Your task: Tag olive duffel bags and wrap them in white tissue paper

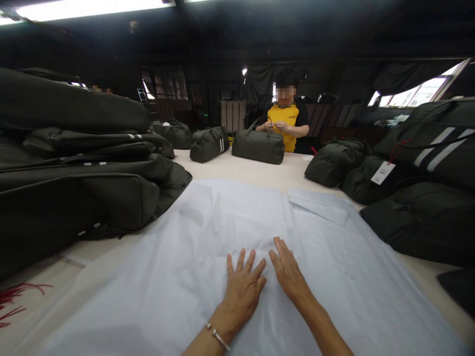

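Observation:
Both my hands rest flat on a large sheet of thin white tissue paper (230, 217) spread over the table. My left hand (243, 284) lies palm down with its fingers spread; a thin bracelet circles that wrist. My right hand (287, 269) lies just to its right, fingers straight and close together, also pressed on the paper. Neither hand holds anything. The paper is creased around the fingertips.
Dark duffel bags are stacked high at the left (74, 168) and piled at the right (419, 198). Across the table a person in a yellow shirt (285, 123) handles another dark bag (259, 144). Red strings (15, 296) lie at the near left.

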Available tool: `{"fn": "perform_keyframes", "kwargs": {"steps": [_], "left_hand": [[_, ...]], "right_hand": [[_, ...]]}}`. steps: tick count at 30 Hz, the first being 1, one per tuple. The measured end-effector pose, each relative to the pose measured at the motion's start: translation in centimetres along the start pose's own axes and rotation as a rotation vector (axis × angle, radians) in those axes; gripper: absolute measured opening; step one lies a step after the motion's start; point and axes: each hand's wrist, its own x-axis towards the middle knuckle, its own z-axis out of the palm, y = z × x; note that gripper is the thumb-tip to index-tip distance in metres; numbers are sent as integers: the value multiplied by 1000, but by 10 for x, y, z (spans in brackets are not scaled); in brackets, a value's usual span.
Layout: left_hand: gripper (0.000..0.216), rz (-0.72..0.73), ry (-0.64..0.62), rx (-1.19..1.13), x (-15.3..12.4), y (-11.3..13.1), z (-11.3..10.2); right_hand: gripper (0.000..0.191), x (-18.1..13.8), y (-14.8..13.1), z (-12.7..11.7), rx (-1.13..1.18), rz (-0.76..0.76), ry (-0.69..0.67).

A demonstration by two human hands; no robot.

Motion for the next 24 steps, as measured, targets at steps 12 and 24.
{"fn": "perform_keyframes", "kwargs": {"steps": [12,24], "left_hand": [[50,-231,26,-493,10,-9,-19],[46,-26,15,-43,11,14,-8]], "right_hand": [[54,-58,9,6,-329,-193,-166],[53,-55,4,8,-343,-196,-160]]}}
